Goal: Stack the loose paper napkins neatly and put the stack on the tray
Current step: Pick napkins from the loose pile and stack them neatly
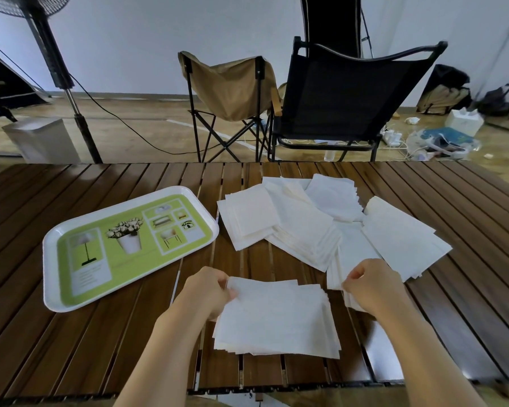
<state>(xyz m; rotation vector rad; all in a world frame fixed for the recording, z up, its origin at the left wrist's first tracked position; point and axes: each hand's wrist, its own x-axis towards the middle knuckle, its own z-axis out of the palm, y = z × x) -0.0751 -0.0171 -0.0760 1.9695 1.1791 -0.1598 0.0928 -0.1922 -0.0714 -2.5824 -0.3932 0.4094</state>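
A rough stack of white paper napkins [276, 318] lies on the slatted table right in front of me. My left hand [209, 292] pinches the stack's far left corner. My right hand [370, 284] is closed on the near edge of a fanned pile of loose napkins [400, 242] to the right. More loose napkins [279, 218] spread in overlapping heaps across the table's middle. The white tray with a green picture panel [50, 248] sits to the left with nothing on it.
The brown slatted wooden table [71, 348] fills the foreground. Beyond its far edge stand a tan folding chair [229, 83], a black folding chair [350, 92] and a fan stand [71, 98]. Clutter lies on the floor at the right.
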